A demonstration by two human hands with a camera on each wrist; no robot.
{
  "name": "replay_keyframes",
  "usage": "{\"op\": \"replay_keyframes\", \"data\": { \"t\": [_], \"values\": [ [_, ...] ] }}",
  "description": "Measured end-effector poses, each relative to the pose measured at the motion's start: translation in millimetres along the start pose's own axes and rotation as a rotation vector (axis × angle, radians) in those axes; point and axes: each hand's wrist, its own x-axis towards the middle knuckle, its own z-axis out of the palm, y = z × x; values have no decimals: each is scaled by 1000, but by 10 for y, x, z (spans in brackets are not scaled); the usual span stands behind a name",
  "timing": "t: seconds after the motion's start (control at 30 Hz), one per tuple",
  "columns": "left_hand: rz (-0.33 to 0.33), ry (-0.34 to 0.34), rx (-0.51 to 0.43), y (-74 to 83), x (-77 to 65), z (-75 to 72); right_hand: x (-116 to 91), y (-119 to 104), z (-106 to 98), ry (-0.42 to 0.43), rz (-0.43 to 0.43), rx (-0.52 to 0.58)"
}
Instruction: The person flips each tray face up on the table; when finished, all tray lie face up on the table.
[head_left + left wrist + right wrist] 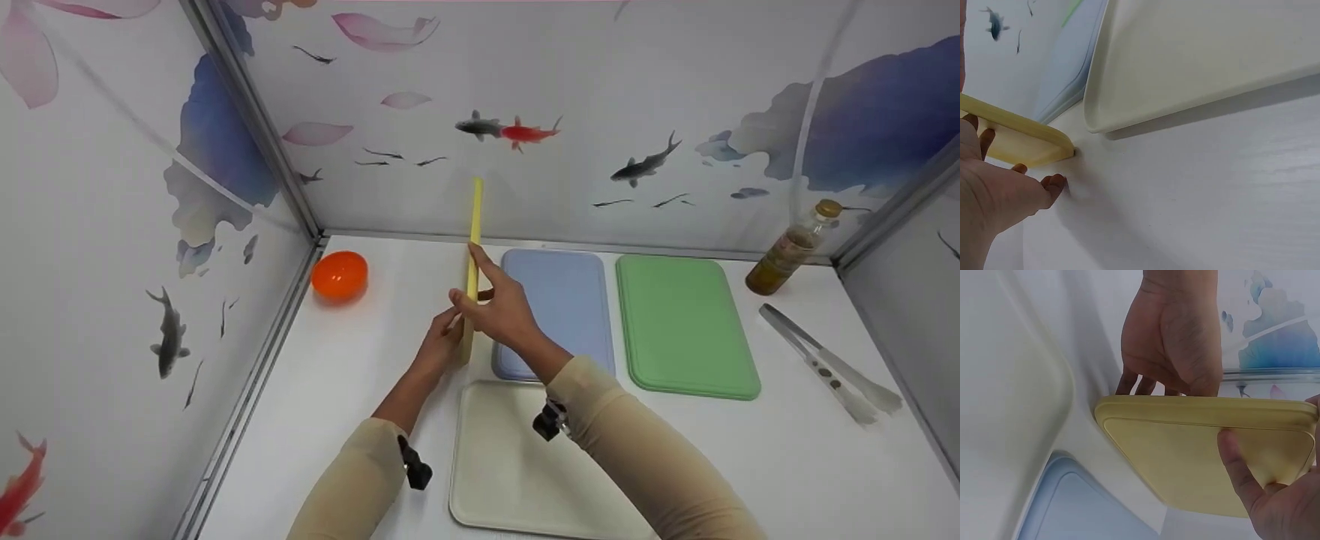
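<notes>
A yellow tray (pixel 475 214) stands on edge over the table, seen nearly edge-on from the head. My right hand (pixel 510 307) grips its side, thumb and index finger at the edge. Another finger presses the flat face of the tray (pixel 1157 444) in the right wrist view. My left hand (pixel 437 351) is on the tray's other side, low down. In the left wrist view its fingers (pixel 986 142) are spread and touch the tray's rimmed side. Part of the left hand is hidden behind the tray in the right wrist view.
A blue tray (pixel 574 315) and a green tray (pixel 686 322) lie to the right, with a beige tray (pixel 517 465) in front. An orange bowl (pixel 340 276) sits at back left. An oil bottle (pixel 784 259) and metal tongs (pixel 821 360) are far right. Printed walls (pixel 540 195) enclose the table.
</notes>
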Motion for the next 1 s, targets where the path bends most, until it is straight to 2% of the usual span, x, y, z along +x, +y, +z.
{"op": "replay_keyframes", "data": {
  "t": [0.1,0.17,0.43,0.53,0.7,1.0],
  "values": [
    [37,-36,5,-17,13,-7,-4,-14,-10,-2,10,25],
    [28,-43,14,-26,19,-18,-7,-30,-19,-5,15,40],
    [-131,-23,46,18,-30,-64,-23,-54,-62,3,36,122],
    [-158,-15,40,44,-57,-89,-26,-37,-69,-5,16,145],
    [-138,-7,24,73,-88,-136,-44,-38,-93,-15,-13,184],
    [-96,26,34,123,-142,-223,-67,-63,-77,-21,-9,162]
  ]
}}
